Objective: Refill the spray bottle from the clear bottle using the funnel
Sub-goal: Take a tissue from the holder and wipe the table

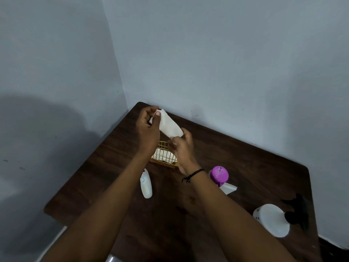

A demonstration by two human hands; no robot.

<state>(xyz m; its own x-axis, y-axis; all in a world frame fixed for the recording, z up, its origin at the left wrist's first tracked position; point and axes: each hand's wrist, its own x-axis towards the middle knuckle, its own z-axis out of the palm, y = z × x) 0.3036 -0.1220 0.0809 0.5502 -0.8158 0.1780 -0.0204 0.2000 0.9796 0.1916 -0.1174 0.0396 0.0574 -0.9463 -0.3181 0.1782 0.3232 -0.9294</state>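
1. Spray bottle [220,176]: probably the purple-topped item with a white part poking out beside it, on the dark wood table [245,167], right of centre, just beside the right forearm. Not touched by either hand. Funnel and clear bottle: can't identify either with confidence.
2. Far left on the table: white oblong object [146,186], lying flat near the left forearm, apart from it. Can't tell what it is.
3. Left hand [148,127]: raised above the table's back corner, thumb and fingers pinching the upper end of a white paper tissue [170,126].
4. Tissue hangs slanted between both hands, off the table.
5. Yellow wire basket [164,155]: directly under the hands, white tissues inside, partly hidden by the wrists.
6. Right hand [182,148]: fingers curled, pinching the tissue's lower end. Black thread band [192,174] on the wrist.
7. Far right, near the table's front edge: white round object [272,220] lying tilted, with a black item [296,212] touching its right side. Black item too dark to make out.
8. Table sits in a corner of grey-blue walls [226,53].
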